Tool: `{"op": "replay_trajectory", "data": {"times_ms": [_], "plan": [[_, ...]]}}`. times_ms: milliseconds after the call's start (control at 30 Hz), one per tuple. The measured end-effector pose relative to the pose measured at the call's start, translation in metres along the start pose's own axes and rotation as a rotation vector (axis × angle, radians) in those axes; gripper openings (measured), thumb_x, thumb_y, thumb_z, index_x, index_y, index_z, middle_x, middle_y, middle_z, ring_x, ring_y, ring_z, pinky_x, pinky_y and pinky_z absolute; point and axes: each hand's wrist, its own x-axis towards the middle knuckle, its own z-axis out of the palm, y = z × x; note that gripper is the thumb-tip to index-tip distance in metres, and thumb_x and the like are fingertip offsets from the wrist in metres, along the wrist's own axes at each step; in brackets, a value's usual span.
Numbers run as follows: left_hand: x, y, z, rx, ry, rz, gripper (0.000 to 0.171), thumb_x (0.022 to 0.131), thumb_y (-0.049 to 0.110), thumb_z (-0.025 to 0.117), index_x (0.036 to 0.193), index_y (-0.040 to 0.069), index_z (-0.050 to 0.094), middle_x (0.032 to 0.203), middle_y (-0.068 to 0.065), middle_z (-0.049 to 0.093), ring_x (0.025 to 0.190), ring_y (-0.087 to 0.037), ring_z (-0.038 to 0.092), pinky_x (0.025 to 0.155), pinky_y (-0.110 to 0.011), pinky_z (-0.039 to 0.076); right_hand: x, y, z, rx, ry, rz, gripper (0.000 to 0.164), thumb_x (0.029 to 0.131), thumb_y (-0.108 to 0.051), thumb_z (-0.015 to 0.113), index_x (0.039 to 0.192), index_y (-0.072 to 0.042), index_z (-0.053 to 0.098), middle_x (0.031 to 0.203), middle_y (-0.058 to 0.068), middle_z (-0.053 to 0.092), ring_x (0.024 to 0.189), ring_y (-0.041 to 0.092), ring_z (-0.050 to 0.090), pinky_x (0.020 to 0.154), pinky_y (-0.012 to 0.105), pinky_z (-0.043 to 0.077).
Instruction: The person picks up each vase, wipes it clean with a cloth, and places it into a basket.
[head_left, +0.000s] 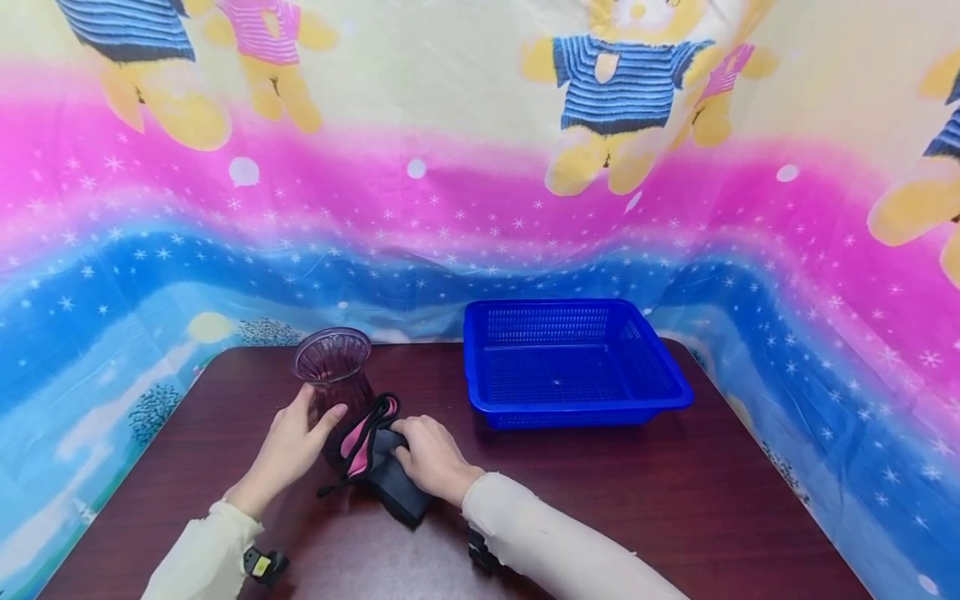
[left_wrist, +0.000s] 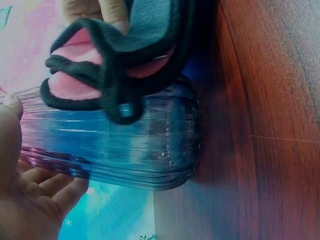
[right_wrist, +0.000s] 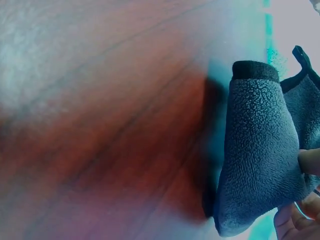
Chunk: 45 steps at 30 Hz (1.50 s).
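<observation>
A clear purple-tinted ribbed glass vase (head_left: 339,393) with a flared rim stands on the left part of the table. My left hand (head_left: 291,443) holds it round its side, thumb toward me; in the left wrist view the fingers (left_wrist: 55,187) curve beneath the ribbed glass (left_wrist: 120,145). A folded cleaning cloth (head_left: 397,482), dark grey and pink with black edging and a hanging loop, is pinched by my right hand (head_left: 437,460). It lies against the vase's near right side. In the right wrist view, the fluffy grey face (right_wrist: 260,145) of the cloth hangs from the fingers.
A blue plastic basket (head_left: 577,410) with mesh walls stands at the back right of the dark red-brown table (head_left: 615,492). Behind the table hangs a colourful curtain (head_left: 450,208) printed with teddy bears. A small black device (head_left: 264,567) is strapped at the left wrist.
</observation>
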Motion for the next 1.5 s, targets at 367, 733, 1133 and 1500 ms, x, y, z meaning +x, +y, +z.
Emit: {"op": "replay_trajectory", "data": {"times_ms": [367, 733, 1133, 1500], "plan": [[0.001, 0.001, -0.002, 0.018, 0.005, 0.009, 0.04, 0.102, 0.025, 0.06, 0.131, -0.002, 0.05, 0.126, -0.033, 0.066, 0.113, -0.047, 0.067, 0.095, -0.06, 0.055, 0.012, -0.011, -0.023, 0.065, 0.081, -0.008, 0.023, 0.093, -0.015, 0.069, 0.115, -0.013, 0.073, 0.106, 0.001, 0.076, 0.095, 0.016, 0.066, 0.083, 0.028, 0.055], [0.003, -0.001, -0.002, -0.043, -0.015, 0.013, 0.036, 0.1, 0.013, 0.059, 0.132, -0.003, 0.051, 0.128, -0.031, 0.065, 0.119, -0.045, 0.065, 0.099, -0.055, 0.053, 0.018, -0.019, -0.038, 0.083, 0.126, -0.001, 0.024, 0.093, -0.015, 0.07, 0.117, -0.013, 0.073, 0.105, 0.001, 0.076, 0.094, 0.016, 0.065, 0.083, 0.029, 0.055], [-0.001, 0.0, -0.003, -0.015, -0.014, -0.001, 0.046, 0.104, 0.032, 0.058, 0.137, 0.002, 0.048, 0.131, -0.032, 0.063, 0.119, -0.047, 0.064, 0.097, -0.06, 0.054, 0.006, -0.014, -0.016, -0.001, 0.038, -0.023, 0.019, 0.093, -0.017, 0.071, 0.112, -0.013, 0.073, 0.099, 0.001, 0.075, 0.092, 0.014, 0.068, 0.08, 0.028, 0.056], [0.0, 0.0, -0.003, -0.046, -0.046, -0.013, 0.057, 0.104, 0.033, 0.057, 0.148, 0.001, 0.04, 0.139, -0.036, 0.054, 0.127, -0.048, 0.057, 0.101, -0.059, 0.051, -0.005, -0.005, 0.004, -0.063, -0.02, -0.041, 0.018, 0.091, -0.014, 0.071, 0.109, -0.013, 0.074, 0.097, 0.0, 0.075, 0.092, 0.015, 0.069, 0.077, 0.027, 0.056]]}}
